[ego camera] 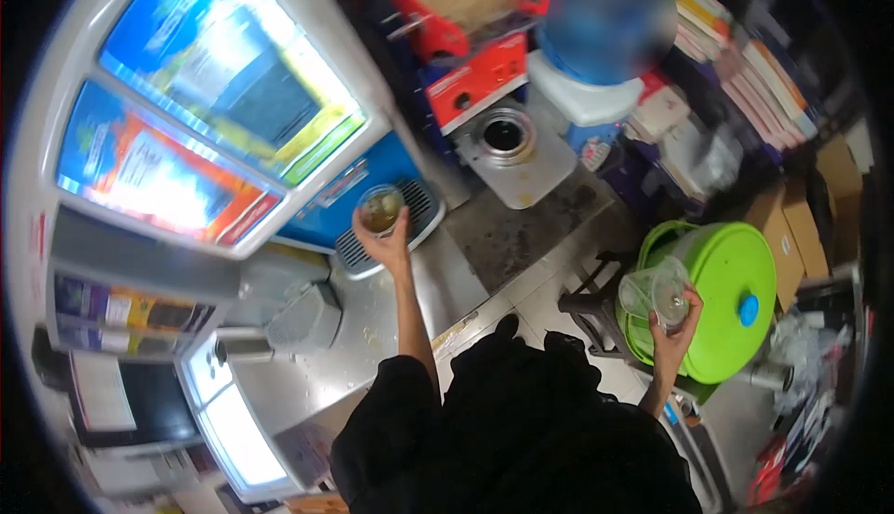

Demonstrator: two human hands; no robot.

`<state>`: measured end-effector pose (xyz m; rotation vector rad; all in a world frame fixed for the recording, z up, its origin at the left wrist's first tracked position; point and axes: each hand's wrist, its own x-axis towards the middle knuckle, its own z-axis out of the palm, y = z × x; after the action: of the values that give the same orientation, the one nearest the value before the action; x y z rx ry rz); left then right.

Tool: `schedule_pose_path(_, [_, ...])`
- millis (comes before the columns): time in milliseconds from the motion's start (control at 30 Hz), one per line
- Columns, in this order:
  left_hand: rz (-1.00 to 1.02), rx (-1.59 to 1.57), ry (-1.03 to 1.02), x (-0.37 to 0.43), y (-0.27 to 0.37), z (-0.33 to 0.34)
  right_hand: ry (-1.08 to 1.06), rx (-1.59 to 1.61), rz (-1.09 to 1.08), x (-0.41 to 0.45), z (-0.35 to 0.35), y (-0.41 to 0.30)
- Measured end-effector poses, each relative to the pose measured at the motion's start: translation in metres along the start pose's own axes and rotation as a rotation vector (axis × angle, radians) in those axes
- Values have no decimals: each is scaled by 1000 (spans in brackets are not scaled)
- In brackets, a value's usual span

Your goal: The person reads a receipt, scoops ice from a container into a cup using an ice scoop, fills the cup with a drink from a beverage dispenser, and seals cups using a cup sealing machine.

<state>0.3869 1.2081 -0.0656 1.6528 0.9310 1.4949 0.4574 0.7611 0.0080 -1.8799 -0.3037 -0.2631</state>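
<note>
A clear plastic cup of yellowish-brown drink, with pale pieces in it that look like ice point(382, 211), is held in my left hand point(386, 243). It is over the slotted drip tray point(420, 208) of a drink dispenser with lit picture panels point(234, 74). Off to the right, the fingers of my right hand point(675, 336) grip a clear plastic cup, seemingly empty, with a round rim or lid facing me point(656, 294). That hand is in front of a large green tub with a green lid and blue knob point(733, 262).
Behind the steel counter's edge point(461, 283) stand an open jar with dark contents point(504, 135) and a large blue water bottle point(607, 21). A dark stool point(587, 304) supports the tub. Cardboard boxes point(782, 235) and plastic bags point(803, 353) crowd the right side.
</note>
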Motion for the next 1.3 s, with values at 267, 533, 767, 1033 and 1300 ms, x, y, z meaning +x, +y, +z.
schedule_pose_path(267, [122,149,-125,17,-45,18,214,-73,174,7,-37,-11])
schedule_pose_path(533, [777,347,216,-110,58,82,1058,-278,172,-45,-242,42])
schedule_pose_path(767, [235,-885,-1280,-397,402,187,1493,-515,199,-67,-497,149])
schedule_pose_path(1033, [705,-201,-1524,-819,480,375,1346,-390,238,5,-598,272])
schedule_pose_path(1300, [-928,-348,-2249,-908,520,399,739,-611,465,30,-645,363])
